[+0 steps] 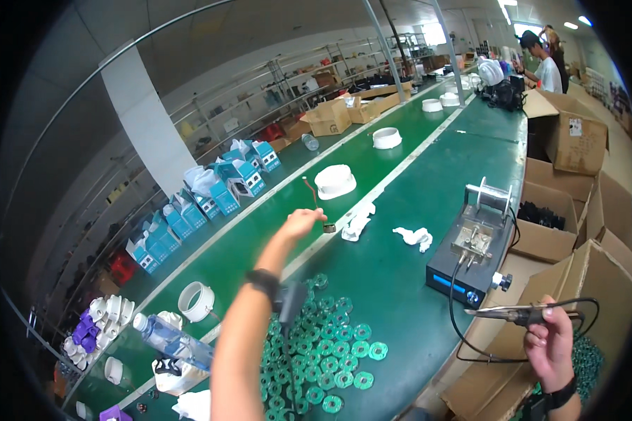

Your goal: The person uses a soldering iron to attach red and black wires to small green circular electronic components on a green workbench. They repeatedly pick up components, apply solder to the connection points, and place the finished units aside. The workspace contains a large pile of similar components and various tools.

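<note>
Stretched out over the green conveyor belt, my left hand has its fingers pinched on a thin red wire. A small dark square part shows just beside the fingertips; whether it joins the wire I cannot tell. My right hand, at the right edge of the bench, is closed around a soldering iron whose tip points left. Its black cable loops to a dark control box with a spool. Several round green circuit boards lie on the bench beside my left forearm.
White rings sit along the belt. Crumpled white wads lie near the box. Blue cartons line the far side. A plastic bottle lies at lower left. Cardboard boxes stand at right; people are farther back.
</note>
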The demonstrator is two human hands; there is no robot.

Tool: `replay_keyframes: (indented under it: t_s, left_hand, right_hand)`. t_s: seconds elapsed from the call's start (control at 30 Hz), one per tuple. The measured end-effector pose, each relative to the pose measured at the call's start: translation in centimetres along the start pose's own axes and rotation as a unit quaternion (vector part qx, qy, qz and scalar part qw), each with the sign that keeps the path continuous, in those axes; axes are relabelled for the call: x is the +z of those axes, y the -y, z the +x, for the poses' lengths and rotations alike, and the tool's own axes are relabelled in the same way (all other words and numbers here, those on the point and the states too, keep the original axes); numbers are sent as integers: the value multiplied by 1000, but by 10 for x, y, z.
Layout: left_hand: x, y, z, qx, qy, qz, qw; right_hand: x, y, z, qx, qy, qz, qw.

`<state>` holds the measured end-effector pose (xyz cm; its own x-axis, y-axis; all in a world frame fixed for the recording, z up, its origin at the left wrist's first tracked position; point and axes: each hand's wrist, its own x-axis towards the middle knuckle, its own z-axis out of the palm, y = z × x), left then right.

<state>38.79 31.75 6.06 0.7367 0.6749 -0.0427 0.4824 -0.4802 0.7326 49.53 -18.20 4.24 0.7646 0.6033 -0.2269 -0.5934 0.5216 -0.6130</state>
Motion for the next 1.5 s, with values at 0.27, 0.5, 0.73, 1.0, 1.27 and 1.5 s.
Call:
replay_keyframes:
  t_s: [0.27, 0.5, 0.73, 1.0, 1.27, 1.5]
  left_hand:
    - [-70, -148, -270, 42, 109, -24, 993]
    - [-81, -138, -490, -5, 65, 40, 997]
    - [-35, 0, -553, -119, -22, 60, 991]
    - [23, 69, -631, -28, -272, 184, 944]
    - [77, 98, -692, -2, -405, 223, 887]
    - [74, 96, -679, -10, -416, 210, 885]
  right_hand:
    - [19, 1, -8, 57, 137, -65, 987]
    - [37, 1, -16, -32, 219, -361, 906]
    - [32, 10, -20, -107, 197, -655, 722]
    - [23, 6, -7, -127, 209, -748, 617]
    - [66, -19, 0, -57, 366, -821, 434]
    - [67, -11, 0, 10, 385, -812, 438]
